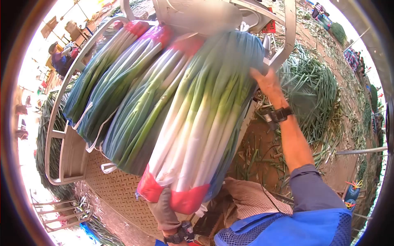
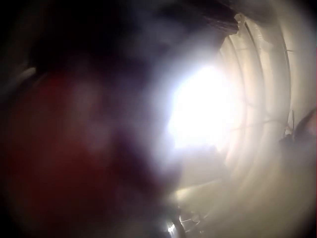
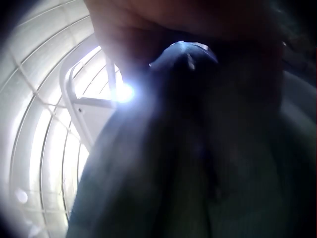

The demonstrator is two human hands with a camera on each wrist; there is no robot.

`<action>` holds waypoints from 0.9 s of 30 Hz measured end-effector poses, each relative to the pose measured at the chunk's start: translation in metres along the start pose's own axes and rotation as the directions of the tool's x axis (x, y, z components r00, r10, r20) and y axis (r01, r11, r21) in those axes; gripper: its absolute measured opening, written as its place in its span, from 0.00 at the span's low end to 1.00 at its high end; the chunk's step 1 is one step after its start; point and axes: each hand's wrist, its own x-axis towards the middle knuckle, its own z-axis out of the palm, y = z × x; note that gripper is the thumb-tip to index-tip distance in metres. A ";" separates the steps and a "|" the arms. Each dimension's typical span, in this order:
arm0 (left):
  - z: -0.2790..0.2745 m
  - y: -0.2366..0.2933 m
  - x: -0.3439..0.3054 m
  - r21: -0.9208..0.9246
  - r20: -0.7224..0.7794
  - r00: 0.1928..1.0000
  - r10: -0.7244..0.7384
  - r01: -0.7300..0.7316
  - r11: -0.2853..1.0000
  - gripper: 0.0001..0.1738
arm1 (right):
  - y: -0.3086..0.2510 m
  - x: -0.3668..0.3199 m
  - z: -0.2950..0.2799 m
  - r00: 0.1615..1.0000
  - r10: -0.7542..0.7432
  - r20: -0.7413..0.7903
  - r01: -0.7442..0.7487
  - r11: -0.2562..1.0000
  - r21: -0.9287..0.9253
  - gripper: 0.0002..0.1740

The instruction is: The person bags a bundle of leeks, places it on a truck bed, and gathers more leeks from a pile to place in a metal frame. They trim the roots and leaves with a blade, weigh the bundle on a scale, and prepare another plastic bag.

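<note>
A large bundle of leeks (image 1: 193, 131) in clear wrap lies slanted in the head view, its white ends in red wrap toward the person, its green leaves at the top. My left hand (image 1: 164, 211), in a grey-brown glove, grips the red-wrapped end from below; part of its fingers is hidden. At the leafy end, my bare right hand (image 1: 269, 84) holds the bundle's right edge, some fingers out of sight. The right wrist view shows that hand (image 3: 183, 25) against the dark leaves (image 3: 173, 148). Blur and glare hide the left hand's grip in the left wrist view.
Several similar bundles (image 1: 131, 115) lie side by side to the left, on a metal bed (image 1: 119, 180) with a pale rail (image 1: 53, 131). Loose leeks (image 1: 312, 94) are heaped on the ground at right. A person (image 1: 61, 59) is at far left.
</note>
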 end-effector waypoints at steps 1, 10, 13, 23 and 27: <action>-0.002 0.001 0.003 0.002 0.006 1.000 -0.008 0.008 1.000 0.30 | -0.010 0.012 -0.007 0.959 -0.260 -0.110 0.215 0.925 -0.314 0.43; 0.000 -0.002 -0.006 0.067 -0.006 0.998 -0.068 0.068 0.995 0.41 | -0.081 0.133 0.070 0.680 -0.359 0.639 0.676 0.644 -0.358 0.45; 0.013 -0.018 0.009 0.045 -0.040 0.999 -0.019 0.021 0.999 0.41 | -0.003 0.141 0.083 0.756 -0.297 0.584 0.554 0.765 -0.328 0.48; 0.002 -0.047 0.050 -0.065 -0.085 0.986 -0.142 0.136 0.989 0.32 | 0.050 0.189 0.113 0.658 -0.371 0.655 0.689 0.647 -0.326 0.52; -0.011 -0.047 0.048 -0.057 -0.022 0.994 -0.107 0.106 0.993 0.27 | 0.020 0.180 0.100 0.684 -0.295 0.667 0.621 0.715 -0.321 0.52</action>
